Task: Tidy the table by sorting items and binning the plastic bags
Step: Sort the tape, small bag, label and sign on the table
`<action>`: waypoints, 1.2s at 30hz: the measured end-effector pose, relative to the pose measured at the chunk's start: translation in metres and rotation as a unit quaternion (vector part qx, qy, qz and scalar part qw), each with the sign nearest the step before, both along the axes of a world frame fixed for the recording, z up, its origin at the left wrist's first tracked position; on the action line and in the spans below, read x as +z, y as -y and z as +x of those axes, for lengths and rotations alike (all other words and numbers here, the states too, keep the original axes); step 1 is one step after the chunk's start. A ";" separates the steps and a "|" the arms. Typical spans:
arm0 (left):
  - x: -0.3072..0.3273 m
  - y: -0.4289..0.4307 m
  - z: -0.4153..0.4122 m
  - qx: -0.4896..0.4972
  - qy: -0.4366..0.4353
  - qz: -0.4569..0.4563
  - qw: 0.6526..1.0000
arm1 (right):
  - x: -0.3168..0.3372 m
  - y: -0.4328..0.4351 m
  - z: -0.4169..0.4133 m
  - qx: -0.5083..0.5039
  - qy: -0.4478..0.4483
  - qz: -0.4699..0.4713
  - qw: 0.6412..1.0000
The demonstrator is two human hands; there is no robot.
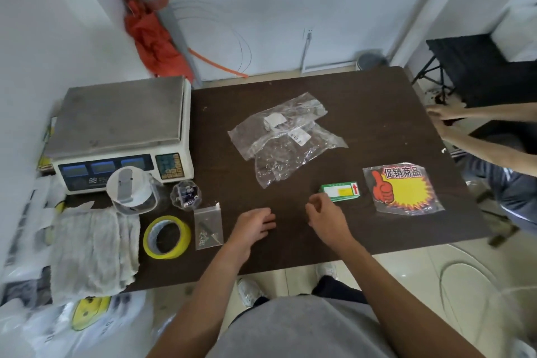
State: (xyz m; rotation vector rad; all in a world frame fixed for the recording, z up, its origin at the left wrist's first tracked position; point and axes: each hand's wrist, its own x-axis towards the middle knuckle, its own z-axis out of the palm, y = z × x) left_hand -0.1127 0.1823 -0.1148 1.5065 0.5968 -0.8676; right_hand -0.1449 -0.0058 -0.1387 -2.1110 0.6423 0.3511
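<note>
Two crumpled clear plastic bags (283, 136) lie overlapped in the middle of the dark brown table (377, 113). A stack of green price labels (340, 191) and a bagged red-and-yellow promo sign (402, 189) lie to the right. A small zip bag of screws (208, 227), a yellow tape roll (167, 237), a small clear jar (186, 194), a lidded container (130, 190) and a white cloth (93, 247) sit at the left. My left hand (252, 227) rests on the table with relaxed fingers. My right hand (322, 215) hovers loosely curled beside the labels, holding nothing.
A weighing scale (122, 131) stands at the table's far left. White printed plastic bags (87, 320) hang off the near left edge. Another person's arms (476, 125) reach in at the right edge. A black stand (479, 67) is beyond the right corner.
</note>
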 end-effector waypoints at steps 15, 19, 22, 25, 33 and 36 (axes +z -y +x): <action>-0.008 0.119 -0.010 -0.018 0.026 0.001 0.999 | -0.008 0.118 -0.001 -0.129 0.034 0.054 0.990; -0.012 0.141 -0.003 0.012 0.032 0.027 0.999 | -0.017 0.129 0.010 -0.113 -0.013 0.104 0.988; -0.014 0.154 0.001 0.020 0.030 0.051 0.998 | -0.020 0.133 0.014 -0.124 -0.036 0.143 0.981; -0.014 0.163 0.008 0.021 0.030 0.084 0.996 | -0.028 0.138 0.020 -0.145 -0.056 0.198 0.968; -0.009 0.177 0.017 -0.124 0.090 0.219 0.964 | -0.035 0.151 0.040 -0.136 -0.103 0.210 0.963; -0.009 0.178 0.018 -0.158 0.090 0.236 0.955 | -0.041 0.145 0.041 -0.114 -0.120 0.194 0.967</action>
